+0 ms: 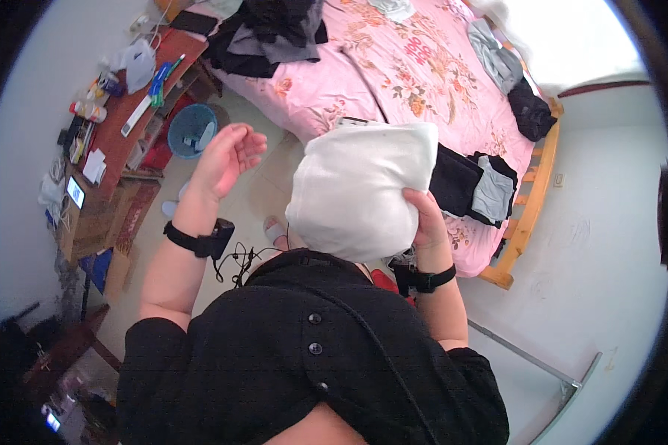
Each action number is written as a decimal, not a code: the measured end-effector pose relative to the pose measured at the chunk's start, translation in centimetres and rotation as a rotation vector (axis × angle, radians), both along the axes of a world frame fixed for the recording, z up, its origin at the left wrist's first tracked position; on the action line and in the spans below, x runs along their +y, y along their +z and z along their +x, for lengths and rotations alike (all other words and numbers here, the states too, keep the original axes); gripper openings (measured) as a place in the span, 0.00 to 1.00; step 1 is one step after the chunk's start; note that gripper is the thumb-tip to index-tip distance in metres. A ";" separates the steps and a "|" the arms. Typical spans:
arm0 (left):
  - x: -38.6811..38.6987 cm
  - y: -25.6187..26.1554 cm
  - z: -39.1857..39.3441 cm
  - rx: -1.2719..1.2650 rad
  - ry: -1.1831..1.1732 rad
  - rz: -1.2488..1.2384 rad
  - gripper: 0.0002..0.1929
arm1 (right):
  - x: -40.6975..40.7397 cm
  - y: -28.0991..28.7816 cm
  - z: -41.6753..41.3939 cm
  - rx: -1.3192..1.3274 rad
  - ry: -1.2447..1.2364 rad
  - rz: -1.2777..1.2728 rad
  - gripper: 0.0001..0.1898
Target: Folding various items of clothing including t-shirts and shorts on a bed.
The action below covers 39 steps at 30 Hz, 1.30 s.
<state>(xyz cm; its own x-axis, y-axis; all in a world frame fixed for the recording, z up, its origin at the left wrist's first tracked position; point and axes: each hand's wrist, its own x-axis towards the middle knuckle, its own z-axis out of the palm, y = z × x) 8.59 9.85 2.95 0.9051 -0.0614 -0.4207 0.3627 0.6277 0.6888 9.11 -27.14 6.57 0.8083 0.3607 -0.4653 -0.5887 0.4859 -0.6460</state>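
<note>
A white cloth (362, 183), gathered into a rounded bundle with a straight top edge, is held up in front of my body. My right hand (427, 217) grips its right side, thumb on the near face and the other fingers hidden behind. To the left, my left hand (234, 156) is raised in the air, palm turned inward, fingers loosely curved around nothing. A gap separates it from the cloth. Past the cloth lies a bed with a pink floral sheet (367, 94). A folded stack of dark and grey clothes (492, 189) rests on it, just right of the cloth.
Dark clothes (278, 39) lie at the bed's far left, and grey and black garments (495, 61) along its wooden frame (529, 217). A cluttered reddish desk (125, 119) stands left, beside a blue bin (192, 130). Black cables (245, 258) hang near my waist.
</note>
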 end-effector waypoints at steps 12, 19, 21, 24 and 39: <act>-25.7 -2.3 6.9 -0.010 -0.446 -0.041 0.21 | -15.7 -3.0 4.0 0.021 -0.090 0.236 0.32; -35.7 -1.6 13.4 -0.047 -0.270 0.546 0.13 | -26.6 -4.5 5.2 0.088 -0.039 0.054 0.28; -37.2 -1.9 15.5 -0.021 -0.292 0.680 0.12 | -28.6 -4.7 5.5 0.077 -0.056 0.044 0.28; -41.0 -2.1 18.8 -0.198 -0.384 0.583 0.14 | -31.0 -5.0 5.1 0.107 -0.117 0.102 0.29; -49.5 -32.0 19.0 0.197 -0.647 0.810 0.41 | -39.5 -3.4 -2.9 0.121 -0.993 -0.077 0.32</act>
<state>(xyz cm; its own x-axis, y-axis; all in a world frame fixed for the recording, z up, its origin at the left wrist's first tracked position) 27.57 -39.70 -29.04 0.7113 -0.1432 -0.6881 0.6153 -0.3464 0.7081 6.25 -66.69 3.15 0.6723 -0.4864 -0.5580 -0.0025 0.7523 -0.6588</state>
